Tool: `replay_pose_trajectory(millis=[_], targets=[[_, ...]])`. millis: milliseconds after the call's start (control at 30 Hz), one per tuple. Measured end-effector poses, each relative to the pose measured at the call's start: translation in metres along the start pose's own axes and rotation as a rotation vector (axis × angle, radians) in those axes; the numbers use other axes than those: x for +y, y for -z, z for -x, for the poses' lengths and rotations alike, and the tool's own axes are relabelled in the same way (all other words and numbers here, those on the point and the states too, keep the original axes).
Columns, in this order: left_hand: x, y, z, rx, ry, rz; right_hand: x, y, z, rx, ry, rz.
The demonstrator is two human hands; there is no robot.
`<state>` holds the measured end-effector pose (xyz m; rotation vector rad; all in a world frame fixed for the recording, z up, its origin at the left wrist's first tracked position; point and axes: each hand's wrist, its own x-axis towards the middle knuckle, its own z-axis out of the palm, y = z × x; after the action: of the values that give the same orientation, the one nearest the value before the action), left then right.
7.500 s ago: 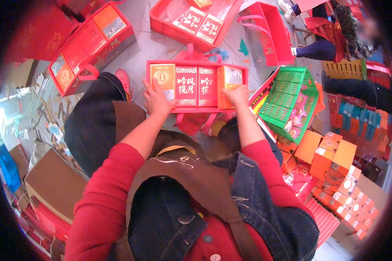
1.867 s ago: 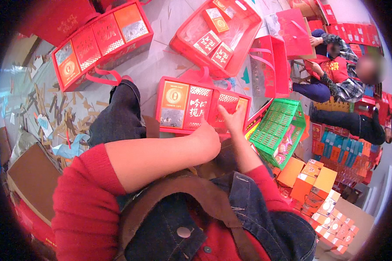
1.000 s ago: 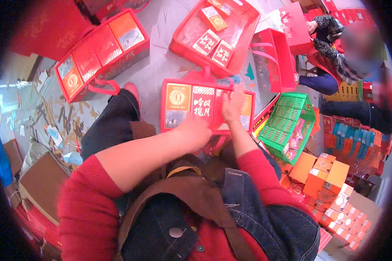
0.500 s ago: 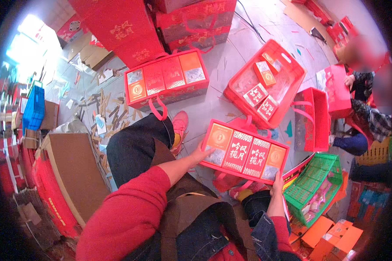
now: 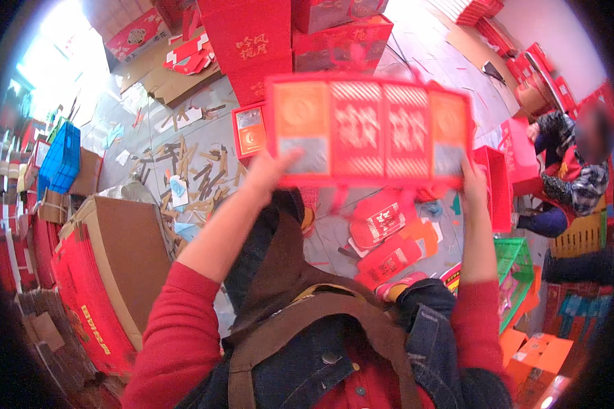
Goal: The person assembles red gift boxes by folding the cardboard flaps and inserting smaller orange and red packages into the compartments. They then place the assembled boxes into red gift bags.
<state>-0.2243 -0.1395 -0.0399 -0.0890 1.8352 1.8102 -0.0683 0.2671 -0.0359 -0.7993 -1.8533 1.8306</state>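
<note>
1 red box [image 5: 358,129] gripped by left hand [image 5: 267,176], right hand [image 5: 475,180]; scraps [image 5: 213,183] litter tiled floor [image 5: 326,242].

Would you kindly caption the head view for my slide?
Left hand and right hand hold a red box of four packs above a scrap-strewn floor.

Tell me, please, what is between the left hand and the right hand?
The head view shows an open red gift box held between left hand and right hand, containing four smaller boxes.
</note>
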Motion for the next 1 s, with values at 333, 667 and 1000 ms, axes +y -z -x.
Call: replay_pose_trajectory(millis=[333, 667, 1000], targets=[[-0.011, 0.143, -0.086, 0.263, 0.057, 0.088, 0.015, -0.235, -0.120, -0.248, -0.344, 0.179], [-0.035, 0.143, -0.121, 0.535, -0.179, 0.221, 0.061, -0.232, -0.125, -0.220, -0.136, 0.017], [0.044, -0.185, -0.051, 0.037, -0.762, -0.250, 0.338, 0.042, 0.122, -0.103, -0.381, 0.861]])
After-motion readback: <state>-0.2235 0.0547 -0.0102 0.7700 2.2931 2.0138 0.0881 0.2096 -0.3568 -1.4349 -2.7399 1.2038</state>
